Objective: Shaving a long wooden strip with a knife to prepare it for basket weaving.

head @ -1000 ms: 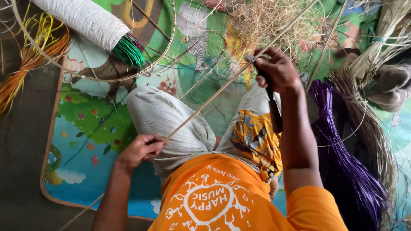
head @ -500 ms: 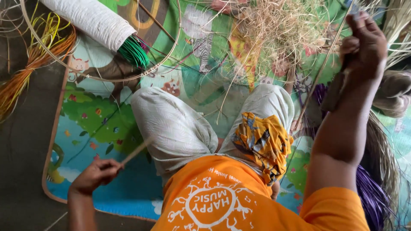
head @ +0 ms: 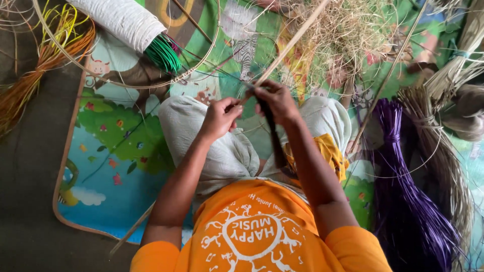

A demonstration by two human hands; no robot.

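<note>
I see a long pale cane strip (head: 290,43), thin, straight, light tan. It runs on a diagonal from the pinch point near frame centre out toward 1 o'clock, passing over the straw pile at the top. Its lower end sits at the fingers, roughly 12 o'clock of the lap. A dark knife (head: 272,133) lies just beside it, long narrow dark blade or handle, pointing toward 6 o'clock from the grip down across the lap. Can't tell its edge. Strip and knife meet at the grip point; contact itself is hidden by fingers.

Soft, even daylight; sharp centre, slight blur at edges.
</note>
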